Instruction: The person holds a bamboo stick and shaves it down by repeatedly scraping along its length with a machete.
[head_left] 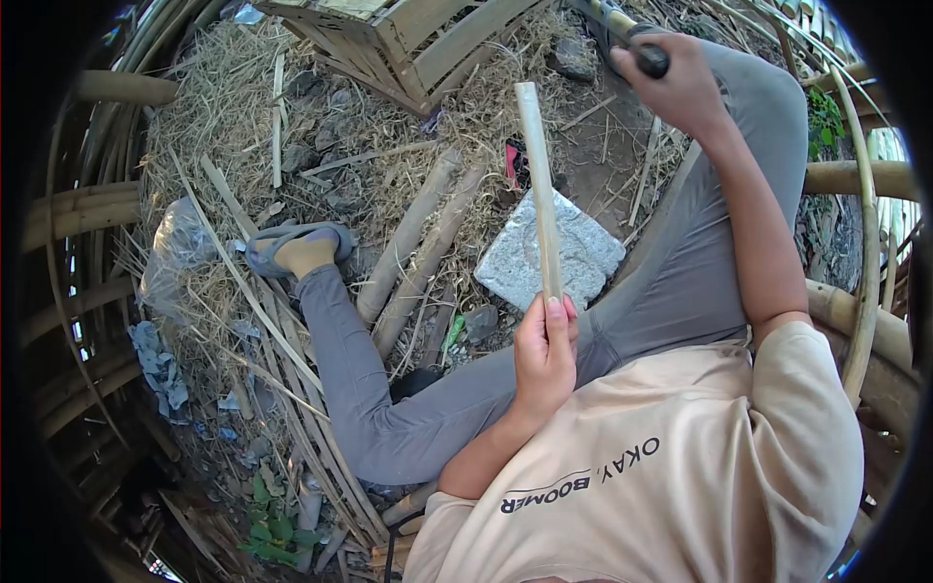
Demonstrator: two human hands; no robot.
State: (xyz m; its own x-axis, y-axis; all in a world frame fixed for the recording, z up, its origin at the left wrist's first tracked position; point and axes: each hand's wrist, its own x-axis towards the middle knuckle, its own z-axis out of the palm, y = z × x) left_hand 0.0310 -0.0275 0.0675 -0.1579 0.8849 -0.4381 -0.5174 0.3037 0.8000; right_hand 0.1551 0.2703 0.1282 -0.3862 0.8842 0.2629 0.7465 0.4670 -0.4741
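Observation:
My left hand (546, 355) is closed round the lower end of a pale wooden stick (539, 185), thumb on top. The stick points away from me, over a square grey stone slab (510, 255) lying on the ground. At the upper right, my right hand (677, 83) grips a tool by its dark rounded handle (650, 60). The rest of that tool reaches toward the top edge beside my knee, and its far end is hard to make out.
A slatted wooden crate (389, 49) stands at the top. Two round poles (413, 233) lie left of the slab. Long split strips (292, 408), dry shavings (214, 107) and a clear plastic bag (180, 253) cover the left ground. Bamboo rails (855, 180) run along both sides.

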